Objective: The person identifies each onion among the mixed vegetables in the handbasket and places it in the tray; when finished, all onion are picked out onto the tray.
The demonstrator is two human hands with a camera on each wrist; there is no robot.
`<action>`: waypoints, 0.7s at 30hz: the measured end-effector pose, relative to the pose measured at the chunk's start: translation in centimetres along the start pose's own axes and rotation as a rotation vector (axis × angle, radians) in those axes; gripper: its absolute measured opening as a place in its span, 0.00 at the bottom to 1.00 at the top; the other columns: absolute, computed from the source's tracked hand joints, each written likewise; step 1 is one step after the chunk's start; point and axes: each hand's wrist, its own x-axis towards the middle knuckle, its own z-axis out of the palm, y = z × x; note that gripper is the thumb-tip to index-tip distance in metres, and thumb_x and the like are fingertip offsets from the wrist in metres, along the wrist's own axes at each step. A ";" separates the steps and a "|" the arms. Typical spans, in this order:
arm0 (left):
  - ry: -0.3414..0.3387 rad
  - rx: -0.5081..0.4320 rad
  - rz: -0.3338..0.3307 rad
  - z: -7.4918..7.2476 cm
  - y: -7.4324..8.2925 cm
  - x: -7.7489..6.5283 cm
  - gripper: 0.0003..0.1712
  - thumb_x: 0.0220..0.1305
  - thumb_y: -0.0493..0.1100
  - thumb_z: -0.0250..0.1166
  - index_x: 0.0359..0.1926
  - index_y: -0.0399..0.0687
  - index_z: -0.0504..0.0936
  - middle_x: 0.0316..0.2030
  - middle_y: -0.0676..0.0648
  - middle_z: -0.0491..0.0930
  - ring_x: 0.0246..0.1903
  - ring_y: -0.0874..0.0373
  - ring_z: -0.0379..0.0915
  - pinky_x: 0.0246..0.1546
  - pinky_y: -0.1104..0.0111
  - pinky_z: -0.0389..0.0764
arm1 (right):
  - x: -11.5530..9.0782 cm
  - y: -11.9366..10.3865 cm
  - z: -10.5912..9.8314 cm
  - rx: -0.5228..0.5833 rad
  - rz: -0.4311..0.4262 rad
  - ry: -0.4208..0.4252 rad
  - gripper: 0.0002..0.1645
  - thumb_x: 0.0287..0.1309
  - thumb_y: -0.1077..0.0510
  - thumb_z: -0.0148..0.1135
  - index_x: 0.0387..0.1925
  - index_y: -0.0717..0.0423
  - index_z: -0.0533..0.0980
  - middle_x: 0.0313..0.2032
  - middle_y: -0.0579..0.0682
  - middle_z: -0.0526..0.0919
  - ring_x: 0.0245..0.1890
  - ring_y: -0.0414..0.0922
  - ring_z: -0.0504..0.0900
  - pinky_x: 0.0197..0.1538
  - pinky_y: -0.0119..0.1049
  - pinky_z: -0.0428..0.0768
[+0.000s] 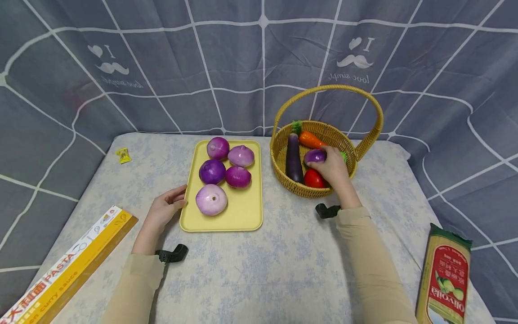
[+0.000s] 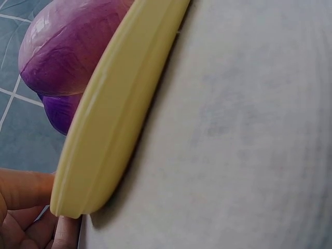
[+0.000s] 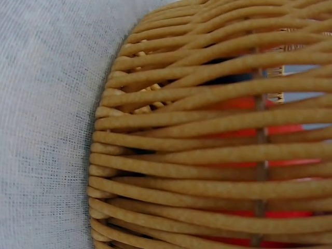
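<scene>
My right hand (image 1: 332, 167) reaches into a wicker basket (image 1: 301, 191) and grips a shiny purple vegetable (image 1: 314, 156), partly hidden by the fingers. Around it in the basket lie a long dark eggplant (image 1: 293, 155), an orange carrot (image 1: 310, 140) and a red tomato-like vegetable (image 1: 314, 179). At the left edge of a yellow tray (image 1: 243, 216), my left hand (image 1: 165, 206) touches the rim with its fingertips. Several purple onions sit on the tray, among them a pale onion (image 1: 211, 200) in front and a dark onion (image 1: 212, 171) behind it.
A long pasta box (image 1: 77, 265) lies at the left, and a small yellow wrapped packet (image 1: 123, 155) is at the back left. A bag of pasta (image 1: 445, 276) lies at the front right. The basket's tall handle (image 1: 332, 87) arches up near the grey curtain (image 1: 234, 58).
</scene>
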 end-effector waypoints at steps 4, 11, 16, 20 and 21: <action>0.008 -0.001 -0.010 0.1 0.1 0.1 0.31 0.74 0.41 0.55 0.75 0.50 0.61 0.66 0.37 0.71 0.65 0.46 0.66 0.67 0.56 0.69 | 0.1 -0.1 0.2 -0.041 -0.023 0.023 0.42 0.59 0.50 0.67 0.67 0.68 0.64 0.65 0.70 0.66 0.64 0.65 0.68 0.67 0.60 0.68; 0.005 -0.012 0.008 -0.1 0.2 0.0 0.31 0.74 0.40 0.55 0.75 0.48 0.61 0.66 0.36 0.70 0.66 0.45 0.65 0.68 0.55 0.67 | 0.4 -0.1 0.5 -0.075 -0.069 0.070 0.39 0.58 0.51 0.66 0.65 0.69 0.67 0.63 0.70 0.70 0.62 0.64 0.71 0.66 0.59 0.71; 0.008 0.010 0.011 -0.1 0.3 -0.1 0.31 0.74 0.40 0.55 0.75 0.49 0.61 0.66 0.37 0.71 0.65 0.46 0.66 0.63 0.64 0.72 | 0.1 -0.1 0.4 -0.006 -0.059 0.108 0.38 0.58 0.51 0.66 0.65 0.67 0.68 0.62 0.69 0.71 0.61 0.64 0.71 0.66 0.58 0.71; 0.007 0.027 0.003 -0.1 0.2 -0.1 0.31 0.74 0.41 0.56 0.74 0.50 0.62 0.66 0.38 0.71 0.65 0.48 0.67 0.53 0.78 0.75 | -0.4 0.0 0.2 0.056 -0.035 0.133 0.38 0.58 0.51 0.67 0.65 0.66 0.69 0.62 0.67 0.72 0.62 0.63 0.71 0.66 0.57 0.71; 0.005 0.025 0.005 -0.2 0.2 -0.1 0.31 0.74 0.41 0.56 0.74 0.50 0.62 0.66 0.38 0.71 0.65 0.48 0.67 0.51 0.80 0.74 | -0.6 -0.1 0.1 0.069 -0.028 0.143 0.38 0.58 0.51 0.67 0.65 0.65 0.69 0.62 0.66 0.73 0.62 0.62 0.71 0.66 0.57 0.71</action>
